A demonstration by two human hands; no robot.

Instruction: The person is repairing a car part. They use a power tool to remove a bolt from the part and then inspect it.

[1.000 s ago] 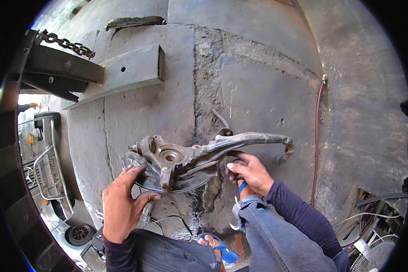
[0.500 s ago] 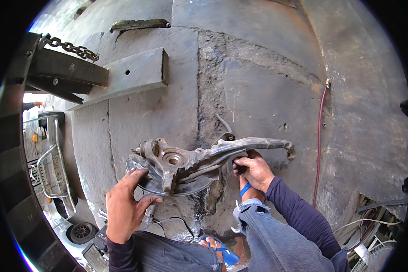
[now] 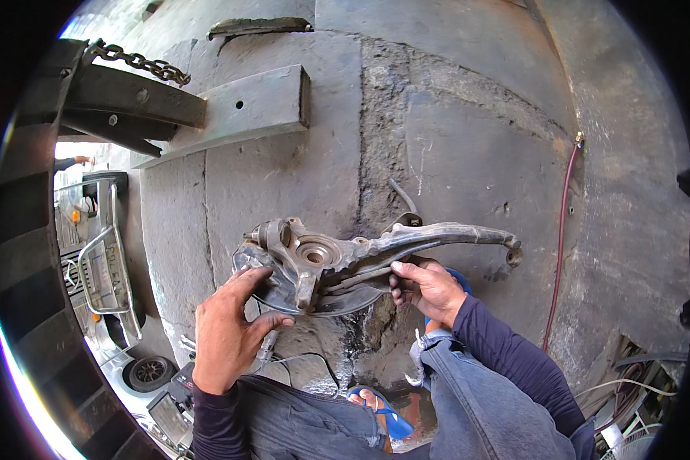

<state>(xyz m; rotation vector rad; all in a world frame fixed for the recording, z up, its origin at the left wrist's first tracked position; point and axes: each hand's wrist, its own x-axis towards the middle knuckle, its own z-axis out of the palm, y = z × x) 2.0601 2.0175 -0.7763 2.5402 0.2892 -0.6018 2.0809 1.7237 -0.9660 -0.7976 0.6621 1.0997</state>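
Observation:
A dusty steel steering knuckle [image 3: 314, 253] with a bored hub and a long curved arm lies nearly level, attached to a dark round shield [image 3: 337, 305]. My left hand [image 3: 234, 337] grips the shield's left edge, fingers over it and thumb by the lower rim. My right hand [image 3: 433, 295] is closed on the lower edge of the assembly below the curved arm, thumb uppermost; some of its fingertips are hidden. My jeans and blue flip-flop [image 3: 395, 422] are below.
Concrete floor [image 3: 475, 184]; steel beams [image 3: 130, 100] with a chain [image 3: 142, 65] at upper left; red hose [image 3: 561, 253] and cables at right. At left are vehicles with a tubular guard [image 3: 100, 268], a wheel [image 3: 149, 374] and another person's arm [image 3: 73, 162].
The view has shifted, so the scene sits farther right and slightly higher. My right thumb has moved up against the assembly's edge; my left hand keeps its place on the shield.

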